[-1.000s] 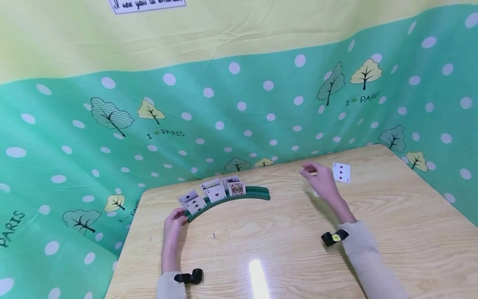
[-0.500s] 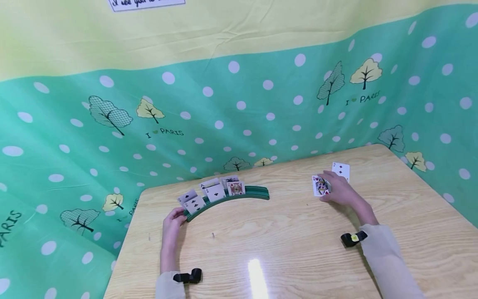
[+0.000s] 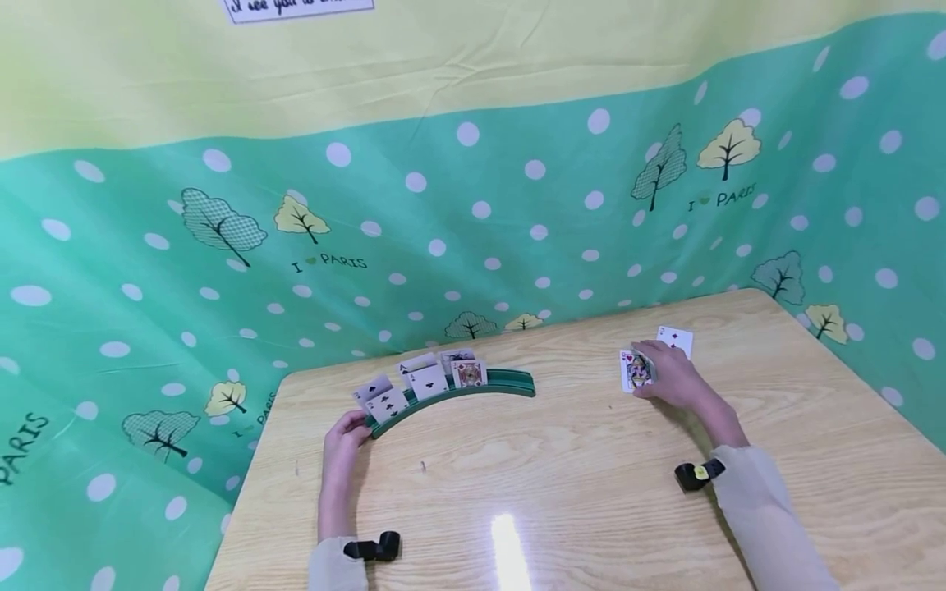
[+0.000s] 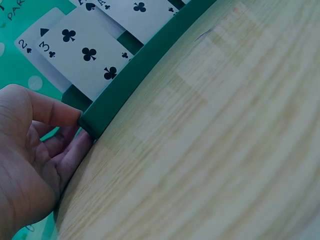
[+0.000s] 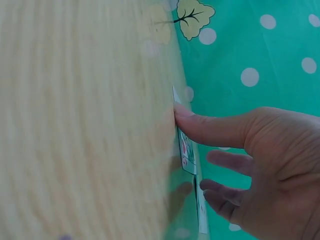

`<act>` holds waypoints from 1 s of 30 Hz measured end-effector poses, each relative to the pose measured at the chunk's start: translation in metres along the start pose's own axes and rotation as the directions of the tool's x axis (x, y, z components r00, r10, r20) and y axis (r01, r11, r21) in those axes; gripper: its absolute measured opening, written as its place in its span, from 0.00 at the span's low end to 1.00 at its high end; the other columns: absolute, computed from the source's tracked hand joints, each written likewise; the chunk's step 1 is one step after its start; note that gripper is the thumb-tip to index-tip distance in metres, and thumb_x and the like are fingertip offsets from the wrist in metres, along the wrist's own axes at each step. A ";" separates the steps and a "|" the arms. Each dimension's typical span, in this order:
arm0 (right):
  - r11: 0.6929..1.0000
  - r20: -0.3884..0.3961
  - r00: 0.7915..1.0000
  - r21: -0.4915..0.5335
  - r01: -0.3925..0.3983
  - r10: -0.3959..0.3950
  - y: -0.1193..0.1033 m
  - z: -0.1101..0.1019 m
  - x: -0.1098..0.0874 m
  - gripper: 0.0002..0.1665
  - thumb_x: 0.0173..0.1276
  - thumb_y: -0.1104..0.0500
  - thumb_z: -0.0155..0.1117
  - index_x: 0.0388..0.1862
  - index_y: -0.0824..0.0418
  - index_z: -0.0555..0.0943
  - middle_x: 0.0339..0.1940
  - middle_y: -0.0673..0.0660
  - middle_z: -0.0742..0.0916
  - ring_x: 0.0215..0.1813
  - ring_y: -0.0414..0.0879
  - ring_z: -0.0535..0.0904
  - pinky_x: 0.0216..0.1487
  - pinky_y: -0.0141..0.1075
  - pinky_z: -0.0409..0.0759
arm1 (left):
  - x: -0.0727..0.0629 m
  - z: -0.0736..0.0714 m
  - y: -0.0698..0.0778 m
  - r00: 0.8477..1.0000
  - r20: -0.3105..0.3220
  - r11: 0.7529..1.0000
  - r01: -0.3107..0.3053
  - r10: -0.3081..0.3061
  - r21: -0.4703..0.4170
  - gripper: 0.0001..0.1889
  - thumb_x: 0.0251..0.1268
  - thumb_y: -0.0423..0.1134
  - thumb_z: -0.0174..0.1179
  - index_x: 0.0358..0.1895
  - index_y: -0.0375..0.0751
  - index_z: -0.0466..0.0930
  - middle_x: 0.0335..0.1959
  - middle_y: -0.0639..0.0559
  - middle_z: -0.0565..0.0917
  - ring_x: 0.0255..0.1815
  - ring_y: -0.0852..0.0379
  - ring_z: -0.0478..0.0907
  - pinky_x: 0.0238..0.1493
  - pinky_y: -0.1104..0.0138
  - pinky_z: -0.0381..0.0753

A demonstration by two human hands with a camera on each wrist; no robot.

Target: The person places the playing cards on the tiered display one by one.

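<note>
My left hand (image 3: 347,431) pinches the near left end of a curved green card holder (image 3: 510,379); the left wrist view shows thumb and fingers about that end. Standing in the holder are several playing cards, including a three of clubs (image 4: 89,54) and, behind it, a two of spades (image 4: 31,46). A red face card (image 3: 469,374) stands farther right. My right hand (image 3: 672,373) holds a face card with a red heart (image 3: 636,372) by its opposite edges, thumb on the near one. That card lies at the tabletop. The hand partly hides a diamonds card (image 3: 680,336).
The light wooden table (image 3: 502,460) runs back to a green dotted cloth (image 3: 473,213) hung behind and at the sides. Bare tabletop lies between the holder and the right-hand cards. A bright reflection (image 3: 510,550) shows near the front.
My right hand has moved right and down onto the heart face card, its fingers at the card's edges. My left hand has stayed on the card holder.
</note>
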State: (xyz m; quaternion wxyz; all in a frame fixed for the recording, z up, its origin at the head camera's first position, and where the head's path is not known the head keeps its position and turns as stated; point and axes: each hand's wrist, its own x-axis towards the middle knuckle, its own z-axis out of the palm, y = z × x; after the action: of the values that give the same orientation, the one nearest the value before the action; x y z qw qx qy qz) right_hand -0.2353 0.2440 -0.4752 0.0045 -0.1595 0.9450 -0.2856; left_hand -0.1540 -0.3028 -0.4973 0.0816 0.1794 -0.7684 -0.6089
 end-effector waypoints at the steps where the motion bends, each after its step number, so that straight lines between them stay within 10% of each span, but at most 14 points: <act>1: 1.000 0.009 1.000 0.003 -0.005 0.005 0.000 0.000 0.000 0.50 0.55 0.62 0.81 0.72 0.78 0.67 0.69 0.81 0.71 0.66 0.82 0.64 0.67 0.73 0.61 | 0.000 0.000 0.000 1.000 0.001 1.000 0.003 -0.003 0.005 0.20 0.68 0.23 0.52 0.62 0.21 0.74 0.54 0.37 0.82 0.44 0.68 0.76 0.46 0.79 0.75; 15: 0.996 0.017 0.996 0.001 -0.093 0.093 0.006 -0.003 0.002 0.58 0.50 0.57 0.86 0.74 0.75 0.65 0.59 0.82 0.69 0.57 0.75 0.66 0.55 0.66 0.70 | -0.001 0.001 0.001 1.000 0.012 1.000 0.006 -0.006 0.013 0.21 0.69 0.23 0.52 0.64 0.21 0.73 0.61 0.30 0.78 0.49 0.64 0.75 0.48 0.80 0.74; 30: 0.968 -0.129 0.983 0.231 -0.097 0.129 -0.006 -0.003 0.010 0.62 0.57 0.79 0.68 0.83 0.71 0.43 0.65 0.83 0.58 0.52 0.72 0.71 0.52 0.61 0.80 | -0.001 0.000 0.002 1.000 0.011 1.000 0.019 -0.019 0.018 0.21 0.71 0.25 0.51 0.65 0.22 0.73 0.65 0.28 0.75 0.59 0.50 0.74 0.50 0.79 0.71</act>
State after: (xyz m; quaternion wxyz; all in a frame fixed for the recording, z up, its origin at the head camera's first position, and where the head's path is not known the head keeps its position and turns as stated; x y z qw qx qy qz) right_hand -0.2433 0.2374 -0.4686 -0.0291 -0.0830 0.9121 -0.4003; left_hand -0.1536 -0.3018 -0.4950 0.0700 0.1842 -0.7724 -0.6038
